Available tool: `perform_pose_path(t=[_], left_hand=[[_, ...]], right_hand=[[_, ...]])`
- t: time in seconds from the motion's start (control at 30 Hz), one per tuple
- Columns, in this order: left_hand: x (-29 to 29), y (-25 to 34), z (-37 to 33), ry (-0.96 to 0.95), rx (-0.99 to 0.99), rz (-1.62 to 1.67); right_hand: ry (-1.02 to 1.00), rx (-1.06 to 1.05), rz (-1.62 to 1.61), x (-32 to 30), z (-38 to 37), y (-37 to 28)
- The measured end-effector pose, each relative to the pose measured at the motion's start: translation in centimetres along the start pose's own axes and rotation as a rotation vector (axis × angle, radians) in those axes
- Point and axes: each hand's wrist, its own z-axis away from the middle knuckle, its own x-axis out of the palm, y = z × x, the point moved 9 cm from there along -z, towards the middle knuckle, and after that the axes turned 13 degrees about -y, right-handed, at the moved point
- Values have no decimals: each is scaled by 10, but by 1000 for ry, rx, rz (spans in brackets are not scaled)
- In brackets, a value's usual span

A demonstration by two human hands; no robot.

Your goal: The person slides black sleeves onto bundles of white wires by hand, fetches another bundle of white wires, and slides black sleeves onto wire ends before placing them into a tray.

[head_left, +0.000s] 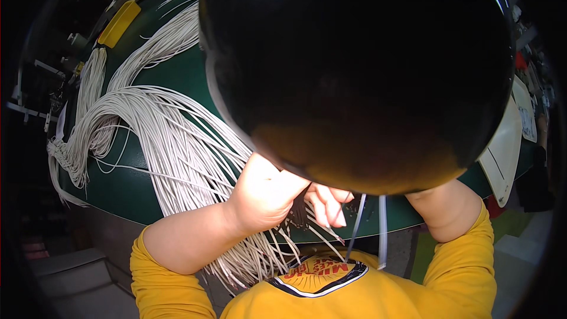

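A large glossy black dome (354, 77) fills the upper middle and covers much of the work. My left hand (266, 195) is at its lower edge, fingers curled in; the dome hides the thumb tip and whatever the fingers close on. Long white wires (171, 153) run in a thick bundle over the green table and pass beneath my left wrist, their loose ends hanging over the near edge. Two thin pale strips (383, 230) hang from below the dome, right of those fingers. Only the wrist of my right hand (443, 201) shows; its fingers are behind the dome.
More white wire bundles (171, 38) lie farther back on the green table (133, 192). A yellow tray (120, 23) stands at the far left. On the right is a pale board or tray (502, 153). A grey seat (77, 277) is at lower left.
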Motion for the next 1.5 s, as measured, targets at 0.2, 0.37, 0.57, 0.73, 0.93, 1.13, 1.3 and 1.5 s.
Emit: perform_pose_path(t=[0.2, 0.37, 0.57, 0.73, 0.93, 1.13, 1.3, 1.5], left_hand=[[4, 0, -1, -92, 24, 125], [4, 1, 0, -70, 15, 100], [5, 2, 1, -119, 57, 87], [0, -1, 1, -39, -16, 36], [0, 0, 2, 16, -35, 15], [2, -2, 1, -26, -10, 40], [0, 1, 0, 3, 13, -15], [0, 0, 2, 1, 2, -8]], right_hand=[[92, -29, -325, -13, -1, 5], [196, 36, -485, -26, -1, 19], [162, -6, -124, -21, 3, 10], [44, 169, -65, 6, 0, 8], [13, 165, 161, 13, -2, 0], [-24, 71, 275, 11, -2, -3], [-26, 42, 285, 12, -3, -5], [-19, 28, 278, 14, -4, -7]])
